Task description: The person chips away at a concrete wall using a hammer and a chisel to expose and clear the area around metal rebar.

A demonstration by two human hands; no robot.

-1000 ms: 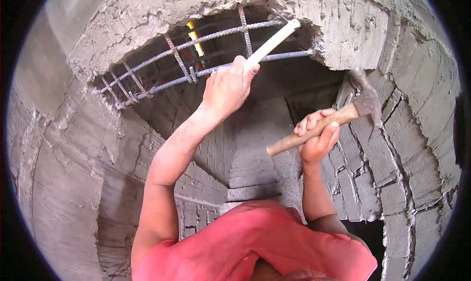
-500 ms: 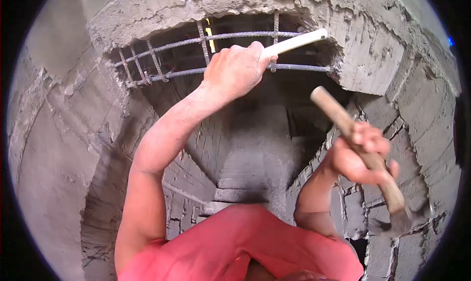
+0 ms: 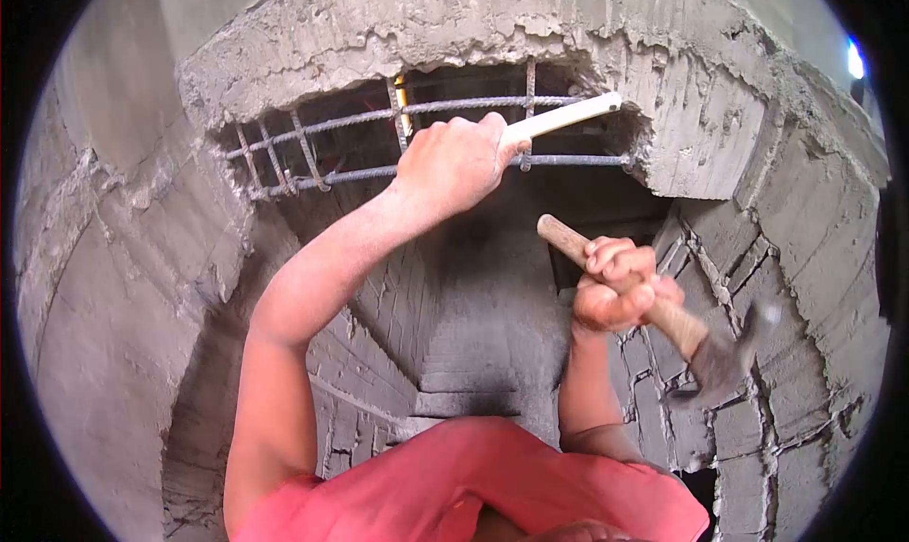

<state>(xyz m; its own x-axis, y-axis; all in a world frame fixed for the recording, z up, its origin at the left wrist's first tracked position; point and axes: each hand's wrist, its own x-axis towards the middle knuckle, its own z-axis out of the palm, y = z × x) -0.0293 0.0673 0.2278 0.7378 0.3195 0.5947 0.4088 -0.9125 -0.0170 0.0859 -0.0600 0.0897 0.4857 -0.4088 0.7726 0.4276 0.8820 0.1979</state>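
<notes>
My left hand (image 3: 454, 166) is closed around a slim cream-coloured bar (image 3: 568, 118) with a small dark hole near its end. The bar points up to the right, in front of the exposed rebar (image 3: 355, 118) in the broken concrete opening. Its other end is hidden in my fist. Lower on the right, my right hand (image 3: 625, 284) grips a hammer by its wooden handle (image 3: 563, 238). The dark metal hammer head (image 3: 721, 360), slightly blurred, hangs down to the right, apart from the bar and the concrete.
A rough concrete beam (image 3: 454, 21) borders the opening above, with a jagged concrete edge (image 3: 696, 149) at its right. A yellow strip (image 3: 404, 106) shows behind the rebar. Below, a stepped concrete passage (image 3: 473, 353) runs between grooved walls.
My right hand has swung the hammer left and slightly upward, bringing it nearer the bar. My left hand keeps its hold, and the opening sits a little lower in view.
</notes>
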